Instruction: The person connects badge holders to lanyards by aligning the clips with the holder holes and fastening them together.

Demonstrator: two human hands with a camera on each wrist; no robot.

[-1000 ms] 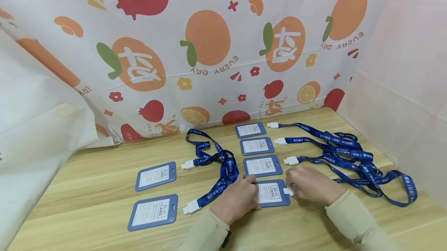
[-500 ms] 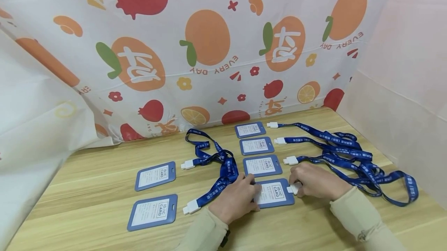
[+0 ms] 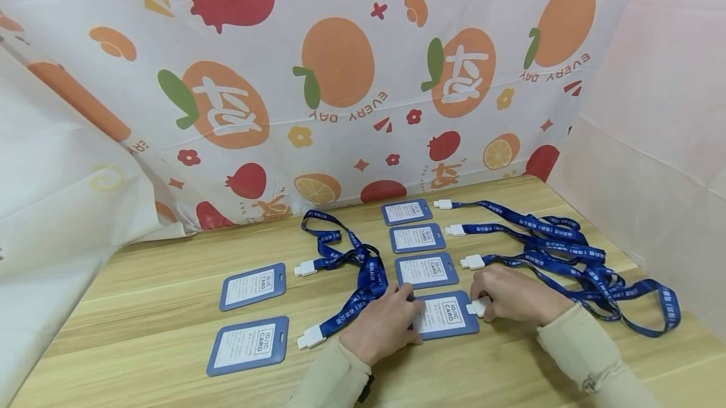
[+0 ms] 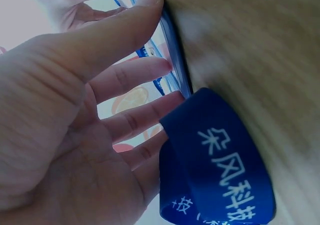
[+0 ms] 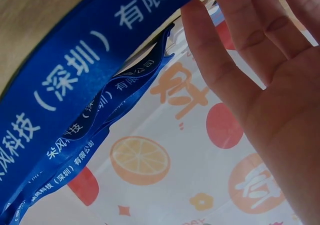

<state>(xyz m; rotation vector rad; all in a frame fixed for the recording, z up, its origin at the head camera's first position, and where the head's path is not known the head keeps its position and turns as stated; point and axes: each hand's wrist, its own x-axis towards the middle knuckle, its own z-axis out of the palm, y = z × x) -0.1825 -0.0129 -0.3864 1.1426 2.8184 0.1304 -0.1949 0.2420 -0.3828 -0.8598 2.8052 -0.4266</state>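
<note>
In the head view, my left hand [image 3: 382,323] holds the left end of a blue-framed ID card holder [image 3: 448,316] flat on the table, thumb at its near edge. My right hand [image 3: 513,294] pinches a white plastic lanyard clip [image 3: 479,307] at the holder's right end, by the slot. Whether the clip is latched there cannot be made out. The left wrist view has the thumb on the holder's edge [image 4: 175,50], with a blue lanyard loop [image 4: 225,165] beside the fingers. A printed blue strap [image 5: 75,80] crosses close to my right hand [image 5: 260,80] in the right wrist view.
Several more ID card holders lie flat, among them one [image 3: 426,269] just beyond the held holder and one [image 3: 249,345] at the left. Lanyards with white clips [image 3: 472,262] pile up at the right. Two more clips [image 3: 311,337] lie left of my left hand. A fruit-print cloth [image 3: 340,143] hangs behind.
The held card holder and my right hand with the clip have shifted slightly to the right since one second ago. Over the last half second almost nothing has moved.
</note>
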